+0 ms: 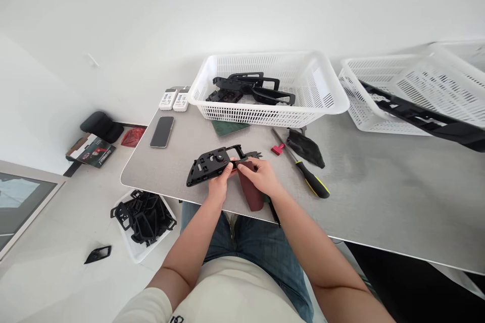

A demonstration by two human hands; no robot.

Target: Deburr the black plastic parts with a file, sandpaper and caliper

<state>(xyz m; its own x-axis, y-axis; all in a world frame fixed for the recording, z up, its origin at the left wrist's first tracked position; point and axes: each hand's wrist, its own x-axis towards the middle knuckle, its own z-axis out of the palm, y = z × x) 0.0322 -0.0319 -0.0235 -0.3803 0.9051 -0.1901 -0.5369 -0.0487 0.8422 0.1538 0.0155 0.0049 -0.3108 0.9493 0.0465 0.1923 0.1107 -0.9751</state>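
My left hand (220, 181) is closed on a black plastic trim panel (212, 162), its thumb pressed on the edge nearest me. The panel is tilted above the table, with clips and an open frame at its right end. My right hand (261, 175) is closed around the upper end of a dark red flat strip (250, 193) at that frame; the strip hangs down toward the table's front edge. Whether the right fingers also grip the panel is hidden. Something dark green and black shows behind the strip, partly covered by my right hand.
Right of my hands lie a screwdriver (312, 180), a small red tool (278, 149) and a black piece (306, 147). A white basket (265, 113) with black parts stands behind, over a green sheet (229, 127). A phone (162, 131) lies left; a floor bin (137, 254) holds parts.
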